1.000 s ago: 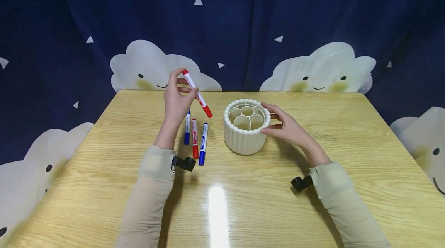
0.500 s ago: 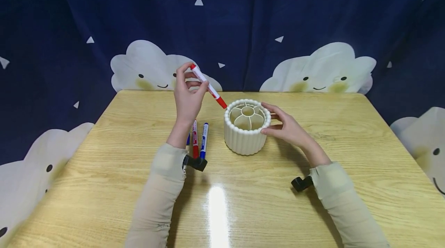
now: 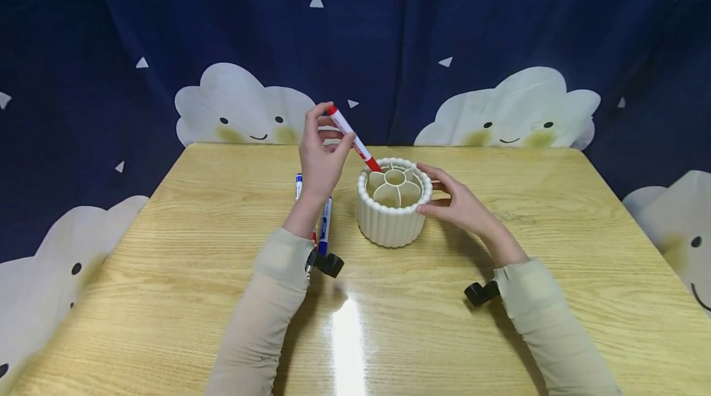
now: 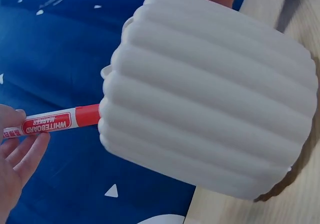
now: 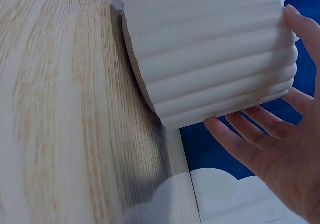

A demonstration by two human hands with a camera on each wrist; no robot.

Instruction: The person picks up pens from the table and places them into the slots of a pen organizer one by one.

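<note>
My left hand [image 3: 324,158] pinches a red whiteboard marker [image 3: 351,135] between thumb and fingers. The marker slants down to the right, and its red cap end is at the left rim of a cream, ribbed pen holder [image 3: 390,223]. In the left wrist view that red cap [image 4: 88,115] is partly hidden behind the scalloped rim. The pen holder stands upright, with petal-shaped compartments around a round centre. My right hand [image 3: 458,202] holds its right side, thumb near the front rim and fingers behind. The right wrist view has the fingers [image 5: 240,141] spread along the ribbed wall.
On the wooden table [image 3: 166,272], left of the holder, lie a blue marker [image 3: 325,226] and another marker [image 3: 299,185], mostly behind my left wrist. A bit of a red marker [image 3: 314,237] shows between them. A dark blue curtain [image 3: 366,44] with clouds hangs behind the table.
My left hand has moved right with the red marker, bringing its lower cap end from above the table to the pen holder's rim. My right hand and the holder have stayed put.
</note>
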